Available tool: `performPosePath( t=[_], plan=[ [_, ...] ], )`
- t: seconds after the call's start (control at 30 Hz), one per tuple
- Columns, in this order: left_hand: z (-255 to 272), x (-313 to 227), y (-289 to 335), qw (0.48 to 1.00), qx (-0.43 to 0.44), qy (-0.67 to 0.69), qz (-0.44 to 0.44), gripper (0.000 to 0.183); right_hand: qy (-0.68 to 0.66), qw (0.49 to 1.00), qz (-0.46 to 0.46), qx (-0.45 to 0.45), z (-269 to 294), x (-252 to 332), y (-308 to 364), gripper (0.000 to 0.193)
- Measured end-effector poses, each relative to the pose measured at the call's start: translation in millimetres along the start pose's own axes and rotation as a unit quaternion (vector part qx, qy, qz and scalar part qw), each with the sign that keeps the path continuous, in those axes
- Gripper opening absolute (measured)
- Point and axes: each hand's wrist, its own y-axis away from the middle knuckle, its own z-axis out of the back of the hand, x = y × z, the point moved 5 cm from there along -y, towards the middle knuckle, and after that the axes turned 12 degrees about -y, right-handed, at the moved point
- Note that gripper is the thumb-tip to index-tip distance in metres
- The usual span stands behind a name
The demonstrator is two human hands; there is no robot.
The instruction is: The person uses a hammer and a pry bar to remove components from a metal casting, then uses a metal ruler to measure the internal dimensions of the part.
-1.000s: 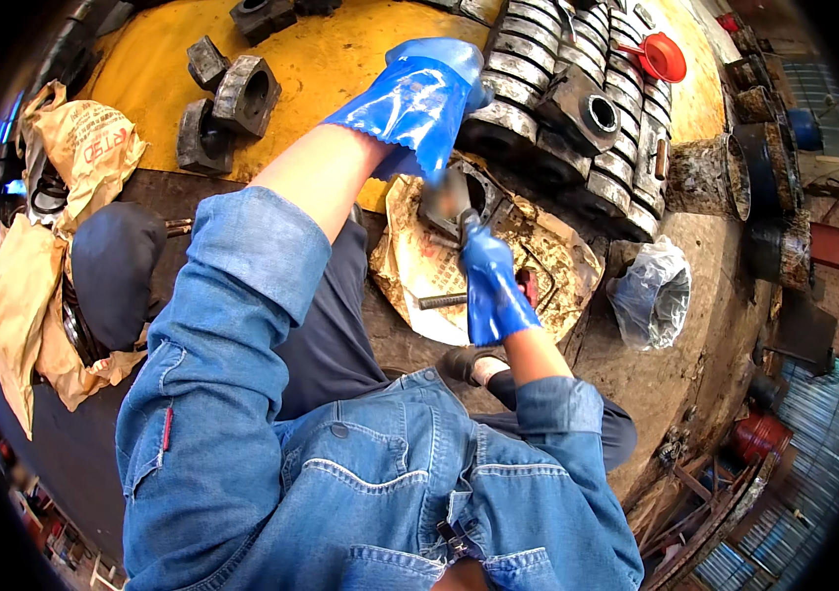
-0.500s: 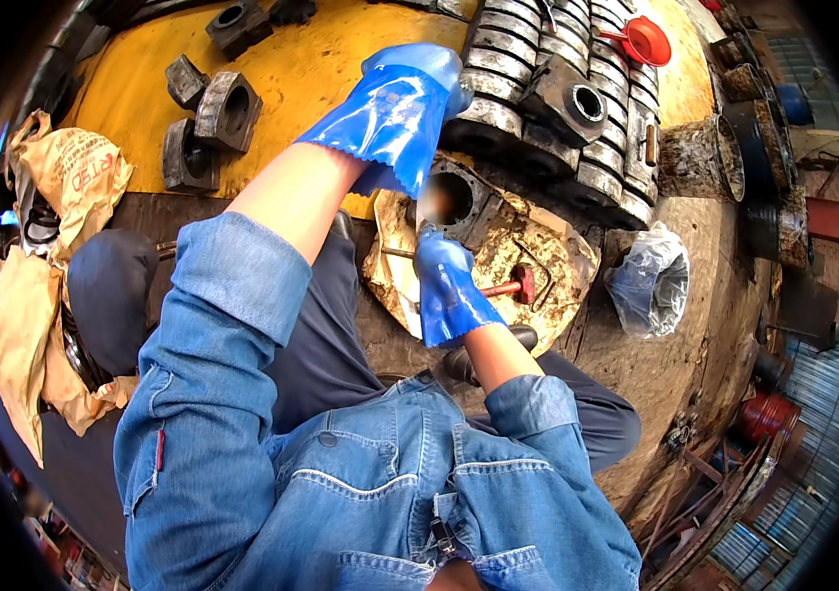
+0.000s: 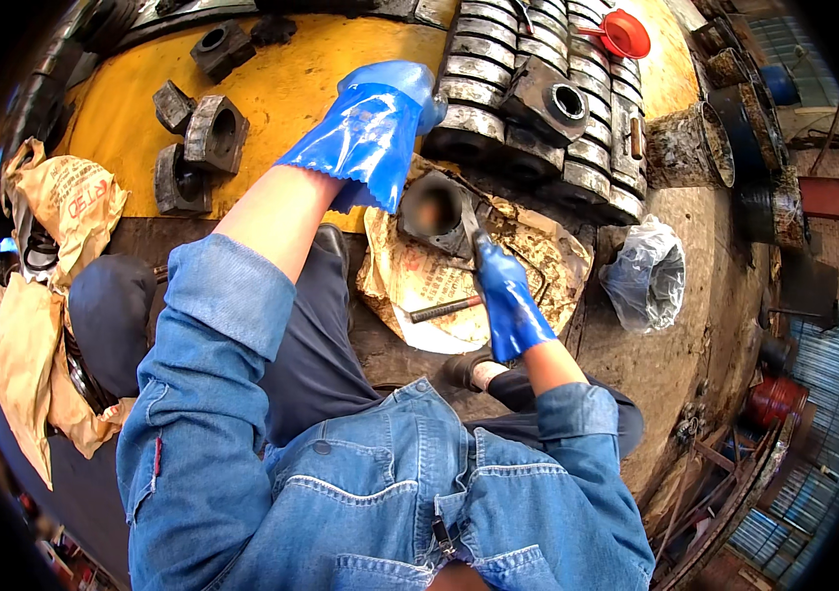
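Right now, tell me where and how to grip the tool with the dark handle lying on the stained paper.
Best gripped across the dark handle, probably from the left: it is a slim bar whose end points left, uncovered, on the stained paper, while the right hand hides its other end.

Left hand [image 3: 388, 98] reaching farther out than right hand [image 3: 505, 291]; both (2 of 2) blue-gloved
Left forearm [image 3: 286, 212] extended, slanting up and rightward, bare between rolled cuff and glove, back of hand uppermost, fingers mostly hidden, grip unclear; right forearm [image 3: 552, 365] slanting up and leftward, wrist nearly straight, fingers curled closed, arm lower and nearer the torso
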Motion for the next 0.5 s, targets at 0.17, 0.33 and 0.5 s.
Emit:
performPosePath(
  t=[0.17, 0.33, 0.5],
  plan=[
    [3, -13, 1, 1.000, 0.000, -0.012, -0.018, 0.040, 0.227, 0.968, 0.103, -0.007, -10, -66, 6, 0.055],
    [-10, -21, -7, 0.999, 0.009, -0.035, -0.039, 0.041, 0.134, 0.989, -0.031, 0.062, -7, -93, -38, 0.057],
    [-7, -21, -7, 0.998, 0.032, -0.050, -0.029, 0.041, 0.202, 0.973, 0.100, 0.051, 23, -66, -28, 0.052]
  ],
)
